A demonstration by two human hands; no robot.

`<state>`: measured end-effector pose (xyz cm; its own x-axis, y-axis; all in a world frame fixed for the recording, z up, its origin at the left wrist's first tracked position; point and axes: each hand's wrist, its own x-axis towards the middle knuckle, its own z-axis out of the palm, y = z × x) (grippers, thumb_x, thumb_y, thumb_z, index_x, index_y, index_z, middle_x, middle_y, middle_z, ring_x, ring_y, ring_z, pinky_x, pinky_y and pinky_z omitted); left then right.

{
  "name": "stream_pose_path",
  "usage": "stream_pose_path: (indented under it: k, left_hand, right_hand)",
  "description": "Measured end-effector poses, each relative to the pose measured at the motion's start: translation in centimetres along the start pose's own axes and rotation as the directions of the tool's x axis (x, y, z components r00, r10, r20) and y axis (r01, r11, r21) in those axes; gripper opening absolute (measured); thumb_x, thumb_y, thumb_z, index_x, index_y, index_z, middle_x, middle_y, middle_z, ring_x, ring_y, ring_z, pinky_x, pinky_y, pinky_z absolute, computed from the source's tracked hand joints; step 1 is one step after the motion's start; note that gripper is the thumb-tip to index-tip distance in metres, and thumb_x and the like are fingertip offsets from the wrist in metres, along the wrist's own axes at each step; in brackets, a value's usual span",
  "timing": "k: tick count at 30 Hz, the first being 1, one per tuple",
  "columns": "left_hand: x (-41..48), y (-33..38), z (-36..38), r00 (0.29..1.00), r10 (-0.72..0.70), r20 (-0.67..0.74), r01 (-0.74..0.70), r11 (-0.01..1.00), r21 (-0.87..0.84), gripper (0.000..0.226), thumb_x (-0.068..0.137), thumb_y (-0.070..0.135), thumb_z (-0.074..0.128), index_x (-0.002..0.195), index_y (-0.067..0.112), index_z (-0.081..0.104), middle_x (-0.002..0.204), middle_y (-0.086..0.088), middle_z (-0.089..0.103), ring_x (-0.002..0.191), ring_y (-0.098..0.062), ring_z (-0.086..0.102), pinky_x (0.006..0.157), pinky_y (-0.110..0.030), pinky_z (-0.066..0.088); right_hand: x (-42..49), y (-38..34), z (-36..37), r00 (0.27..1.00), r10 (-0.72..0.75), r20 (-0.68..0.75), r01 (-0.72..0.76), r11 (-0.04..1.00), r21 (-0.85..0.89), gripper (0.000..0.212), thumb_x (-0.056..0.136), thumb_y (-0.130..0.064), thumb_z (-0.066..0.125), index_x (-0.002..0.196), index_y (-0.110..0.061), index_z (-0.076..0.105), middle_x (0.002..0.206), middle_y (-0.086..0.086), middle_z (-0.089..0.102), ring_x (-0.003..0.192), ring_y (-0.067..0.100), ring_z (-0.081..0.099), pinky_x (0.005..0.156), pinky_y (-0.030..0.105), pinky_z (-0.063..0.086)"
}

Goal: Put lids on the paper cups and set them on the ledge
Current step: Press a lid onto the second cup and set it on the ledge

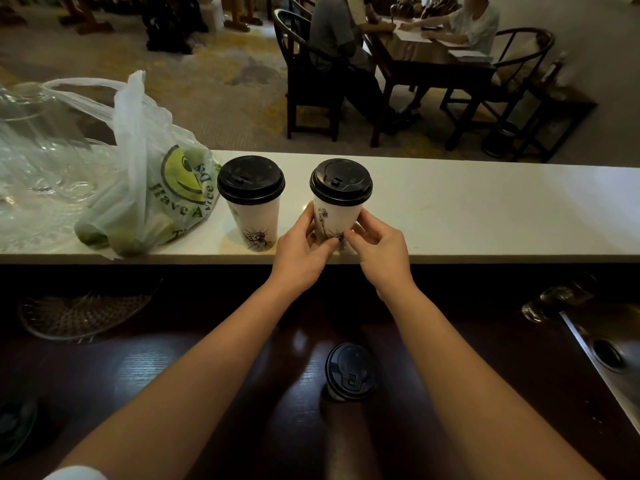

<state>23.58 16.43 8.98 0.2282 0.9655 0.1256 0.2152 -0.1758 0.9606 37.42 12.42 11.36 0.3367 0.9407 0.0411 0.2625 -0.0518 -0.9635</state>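
White is running across the middle of the head view: the ledge [485, 209] is stretching from nine o'clock to three o'clock. Just inside its near edge, close to the centre of the frame, the person's two hands are meeting around a paper cup [337, 216] that is wearing a black lid [341, 181]. The left hand [301, 251] is curling its fingers and thumb round the cup's lower wall from seven o'clock, and the right hand [379, 251] is pinching the same lower wall from five o'clock, so both are gripping it. The fingertips of both hands are almost touching in front of it. The cup is standing upright, but the fingers are hiding its base, so whether it is resting on the ledge I cannot tell

At nine o'clock of it, just beside but apart, a second lidded cup [254, 220] is standing on the ledge. Further toward nine o'clock a printed plastic bag [156, 188] holding green fruit is lying on the ledge, close against that cup

Toward six o'clock, between the two forearms, a third lidded cup [350, 375] is standing on the dark wooden counter [207, 375] below the ledge. A woven tray [79, 313] is lying at eight o'clock and a blurred glass [550, 303] is sitting at four o'clock
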Motion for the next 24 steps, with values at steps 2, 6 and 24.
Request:
stream_pose_path:
  k: [2,6,24]
  left_hand:
    - [0.04,0.2,0.02,1.0,0.0,-0.009,0.0,1.0,-0.001,0.067,0.081,0.015,0.073,0.142,0.024,0.047,0.125,0.004,0.068,0.117,-0.007,0.064,0.105,-0.038,0.052]
    - [0.03,0.59,0.19,0.999,-0.017,-0.029,0.018,0.999,0.028,0.068,0.079,0.025,0.073,0.142,0.028,0.046,0.126,0.005,0.068,0.117,-0.01,0.064,0.104,-0.04,0.053]
    - [0.0,0.11,0.39,0.998,-0.01,-0.063,0.018,0.992,0.122,0.064,0.083,0.019,0.077,0.14,0.024,0.047,0.125,0.001,0.068,0.115,-0.013,0.065,0.1,-0.04,0.055]
  right_hand:
    - [-0.05,-0.18,-0.06,1.0,0.005,0.008,-0.005,1.0,0.003,0.048,0.094,-0.014,0.068,0.138,-0.031,0.06,0.117,-0.025,0.067,0.113,-0.001,0.062,0.102,0.033,0.053]
    - [-0.14,-0.46,-0.02,1.0,0.013,0.003,-0.013,1.0,0.01,0.046,0.094,-0.013,0.068,0.136,-0.03,0.063,0.108,-0.03,0.066,0.105,-0.004,0.063,0.096,0.026,0.052]
    - [-0.88,-0.67,0.3,0.997,0.064,0.033,-0.062,0.997,-0.04,0.042,0.094,-0.007,0.065,0.133,-0.022,0.065,0.114,-0.014,0.068,0.109,0.006,0.064,0.102,0.032,0.052]
